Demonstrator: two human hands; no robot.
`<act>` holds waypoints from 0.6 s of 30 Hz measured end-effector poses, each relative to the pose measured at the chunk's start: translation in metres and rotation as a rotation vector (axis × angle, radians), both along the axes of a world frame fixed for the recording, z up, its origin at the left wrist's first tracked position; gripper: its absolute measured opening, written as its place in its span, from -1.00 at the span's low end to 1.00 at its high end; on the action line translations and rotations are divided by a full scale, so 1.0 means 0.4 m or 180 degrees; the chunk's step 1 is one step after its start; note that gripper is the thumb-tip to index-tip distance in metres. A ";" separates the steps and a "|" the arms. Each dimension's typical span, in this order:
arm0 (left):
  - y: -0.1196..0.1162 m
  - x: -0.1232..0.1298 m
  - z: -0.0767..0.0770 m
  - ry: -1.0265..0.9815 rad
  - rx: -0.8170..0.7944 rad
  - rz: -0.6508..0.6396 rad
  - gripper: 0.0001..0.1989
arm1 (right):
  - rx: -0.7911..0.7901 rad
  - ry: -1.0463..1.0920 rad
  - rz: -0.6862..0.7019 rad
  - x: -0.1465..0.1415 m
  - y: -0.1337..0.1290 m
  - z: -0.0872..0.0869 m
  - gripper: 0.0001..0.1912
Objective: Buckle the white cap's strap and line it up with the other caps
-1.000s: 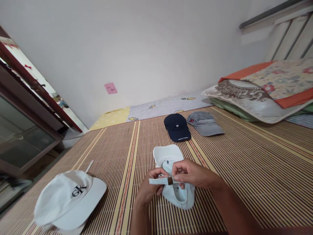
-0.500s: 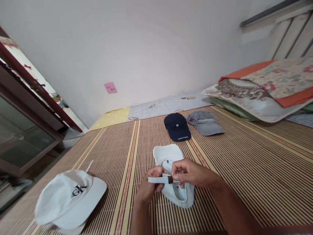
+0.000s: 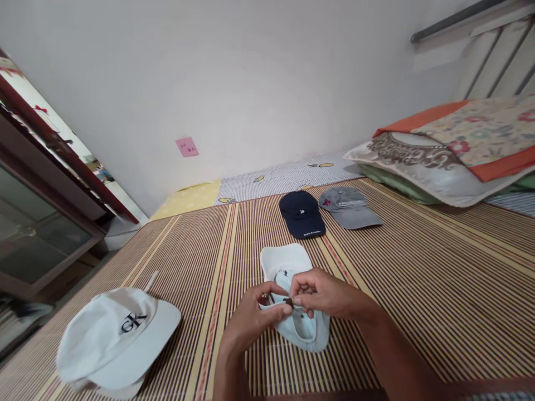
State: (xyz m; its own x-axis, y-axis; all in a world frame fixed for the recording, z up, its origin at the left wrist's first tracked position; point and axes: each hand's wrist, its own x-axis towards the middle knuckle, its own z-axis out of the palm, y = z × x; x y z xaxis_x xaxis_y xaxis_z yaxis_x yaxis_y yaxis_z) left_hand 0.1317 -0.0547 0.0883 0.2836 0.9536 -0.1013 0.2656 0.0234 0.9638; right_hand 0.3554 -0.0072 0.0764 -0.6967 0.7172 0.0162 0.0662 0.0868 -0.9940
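A pale blue baseball cap (image 3: 321,334) lies on the striped mat in front of me, its lighter brim (image 3: 286,256) pointing away. Its back strap (image 3: 267,305) is raised between my hands and carries a small dark brown buckle or keeper (image 3: 288,302). My left hand (image 3: 263,306) pinches the strap near the buckle, thumb in front and index finger behind. From the other side, my right hand (image 3: 315,292) grips the strap with thumb and bent fingers close to the buckle. Fingers hide part of the strap.
At left sits a white cap (image 3: 112,340) with black letters and a loose strap. Beyond the blue cap lie a navy cap (image 3: 301,214) and a grey cap (image 3: 351,209). Pillows (image 3: 438,167) are piled at right on the mat (image 3: 188,267), by the wall (image 3: 267,83).
My left hand has turned and shifted its thumb forward onto the strap by the buckle, covering the strap end that stuck out before. My right hand stays nearly in place.
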 end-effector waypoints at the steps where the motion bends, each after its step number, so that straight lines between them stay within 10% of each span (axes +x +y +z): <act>1: 0.001 0.004 -0.002 -0.0058 -0.0040 -0.0015 -0.54 | 0.0002 0.0002 -0.0007 0.001 0.000 -0.001 -0.89; 18: 0.008 0.001 -0.035 -0.0535 -0.0111 0.0066 -0.52 | -0.0023 0.0048 -0.0027 0.000 0.006 -0.005 -0.86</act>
